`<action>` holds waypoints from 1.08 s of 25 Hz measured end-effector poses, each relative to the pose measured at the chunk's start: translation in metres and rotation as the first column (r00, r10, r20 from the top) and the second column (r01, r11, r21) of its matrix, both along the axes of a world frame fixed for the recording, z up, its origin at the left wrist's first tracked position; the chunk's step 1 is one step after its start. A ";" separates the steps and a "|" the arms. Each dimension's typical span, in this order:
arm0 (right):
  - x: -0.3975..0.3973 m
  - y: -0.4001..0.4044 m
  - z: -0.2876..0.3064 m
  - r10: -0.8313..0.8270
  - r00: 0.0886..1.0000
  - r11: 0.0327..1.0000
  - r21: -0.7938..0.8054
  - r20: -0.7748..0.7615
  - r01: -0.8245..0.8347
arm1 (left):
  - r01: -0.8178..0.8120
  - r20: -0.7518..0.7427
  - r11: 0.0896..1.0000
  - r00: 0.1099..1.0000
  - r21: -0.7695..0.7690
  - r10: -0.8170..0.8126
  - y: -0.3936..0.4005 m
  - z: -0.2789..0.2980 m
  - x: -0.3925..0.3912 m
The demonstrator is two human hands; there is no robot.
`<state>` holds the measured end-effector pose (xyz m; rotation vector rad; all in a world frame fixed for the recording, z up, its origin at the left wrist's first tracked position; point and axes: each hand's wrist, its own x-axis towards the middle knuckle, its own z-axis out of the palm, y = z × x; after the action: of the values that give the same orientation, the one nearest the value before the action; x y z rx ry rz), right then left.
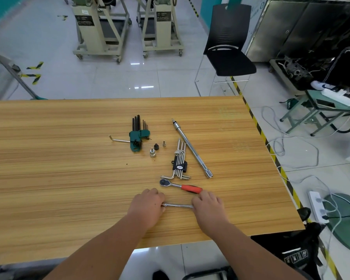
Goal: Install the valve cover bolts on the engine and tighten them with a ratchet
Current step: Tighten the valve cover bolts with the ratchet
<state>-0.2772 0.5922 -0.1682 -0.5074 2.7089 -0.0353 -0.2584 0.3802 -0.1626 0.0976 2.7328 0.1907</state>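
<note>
The task is judged to be at its very beginning: no engine and no bolts are seen near the hands, only tools laid on the tabletop [69, 178]. A short chrome bar [178, 205] is held at both ends, the left hand [148, 207] and the right hand [208, 207] each with a clenched grip on it. The ratchet [180, 185] is left lying untouched just beyond the hands. Installing and tightening are still to be done.
</note>
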 end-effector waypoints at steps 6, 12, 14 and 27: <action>-0.002 -0.034 0.029 0.098 0.979 0.950 -0.309 0.178 -0.040 | 0.000 -0.016 1.000 1.000 0.012 0.000 0.006 0.009 0.006; -0.043 -0.055 0.031 -0.197 0.980 0.917 -0.354 0.000 0.184 | -0.437 0.069 0.873 0.899 0.215 0.433 -0.063 0.031 0.038; -0.047 -0.064 0.024 -0.051 0.997 0.987 -0.157 -0.060 0.042 | -0.574 0.092 0.756 0.811 0.314 0.578 -0.089 0.043 0.056; -0.002 -0.219 0.106 0.395 0.903 0.889 -0.319 0.170 -0.329 | -0.753 0.258 -0.021 0.199 0.658 0.945 -0.181 0.141 0.181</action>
<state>-0.2787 0.3731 -0.0618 -1.0253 2.3490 -0.3632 -0.0777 0.1989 -0.0212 -1.6212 2.2543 1.6702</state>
